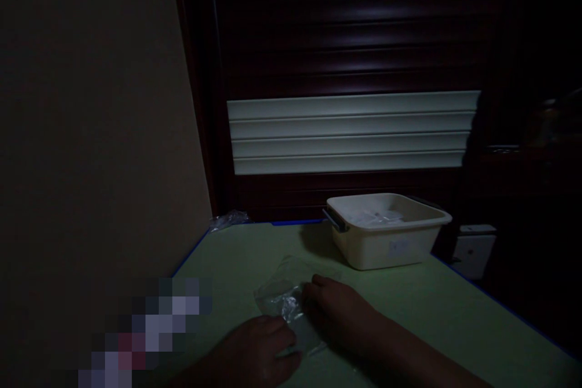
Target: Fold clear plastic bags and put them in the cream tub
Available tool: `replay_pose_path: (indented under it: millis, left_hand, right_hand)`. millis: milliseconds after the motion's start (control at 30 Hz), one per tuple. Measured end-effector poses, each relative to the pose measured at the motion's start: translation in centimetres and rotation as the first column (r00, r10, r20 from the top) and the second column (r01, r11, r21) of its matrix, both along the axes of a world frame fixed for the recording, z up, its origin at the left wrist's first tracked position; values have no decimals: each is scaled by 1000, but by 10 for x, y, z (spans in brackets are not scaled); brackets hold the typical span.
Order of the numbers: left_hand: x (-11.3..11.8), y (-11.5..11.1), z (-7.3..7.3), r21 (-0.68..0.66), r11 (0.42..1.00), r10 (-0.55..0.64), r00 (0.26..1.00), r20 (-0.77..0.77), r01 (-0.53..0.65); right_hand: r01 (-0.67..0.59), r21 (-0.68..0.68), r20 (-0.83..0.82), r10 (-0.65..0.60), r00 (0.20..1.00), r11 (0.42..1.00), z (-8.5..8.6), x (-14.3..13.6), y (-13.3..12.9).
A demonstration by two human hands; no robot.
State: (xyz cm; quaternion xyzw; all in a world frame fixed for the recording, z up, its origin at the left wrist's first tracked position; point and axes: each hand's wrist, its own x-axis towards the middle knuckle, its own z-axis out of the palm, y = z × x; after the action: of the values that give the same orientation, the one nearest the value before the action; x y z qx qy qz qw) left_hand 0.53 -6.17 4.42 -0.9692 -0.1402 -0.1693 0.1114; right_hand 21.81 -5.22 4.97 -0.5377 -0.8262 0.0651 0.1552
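Note:
A clear plastic bag lies on the pale green table, crinkled and shiny in the middle. My left hand is at the bag's lower left edge, its fingers curled with thumb and fingertips near each other on the plastic. At the bag's right side is my right hand, fingers bent down and closed on the film. The picture is dark, and the fingertips of my right hand are partly hidden.
A cream basin with dark handles stands at the back right, clear plastic inside. Crumpled clear plastic lies at the back left corner. A white box is beyond the right edge. A wall rises at left; a pixelated patch covers the lower left.

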Motion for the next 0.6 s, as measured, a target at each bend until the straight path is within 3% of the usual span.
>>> replay_pose_path:
  millis: [233,367,500,600]
  left_hand:
    - [7,5,4,56,996,-74,997,20,73]
    - [7,11,-3,44,996,-82,992,92,78]
    - [16,24,-17,64,990,-136,984,114,129]
    - [28,30,-25,-33,997,-69,990,119,73]
  right_hand:
    - [-29,-61,-123,22,992,998,13,28,8]
    - [-121,-161,-210,86,974,980,20,52,14]
    - [-237,-293,-316,140,938,926,15,71,19]
    - [-405,-359,-525,177,833,841,6,83,20]
